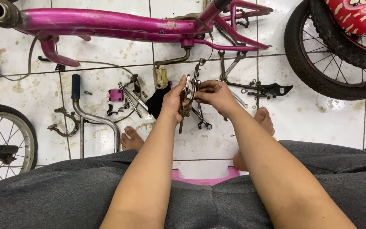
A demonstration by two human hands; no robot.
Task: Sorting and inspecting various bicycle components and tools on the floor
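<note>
My left hand [173,101] and my right hand [216,96] meet in the middle of the head view, both gripping a rusty metal brake caliper [190,91] held upright above the floor. The left hand clasps its left arm and lower end. Fingers of the right hand pinch its upper right side. Behind it lies a pink bicycle frame [106,23] on the white tiled floor [106,51], with a pedal and crank [162,75] just beyond my left hand.
Loose parts lie scattered on the tiles: a handlebar with blue grip [81,106], a pink clamp [116,95], wrenches [202,121], a black chain guard [272,90], brake cable. A spoked wheel [3,144] is left, a tyred wheel [331,55] top right. My bare feet [131,139] rest ahead.
</note>
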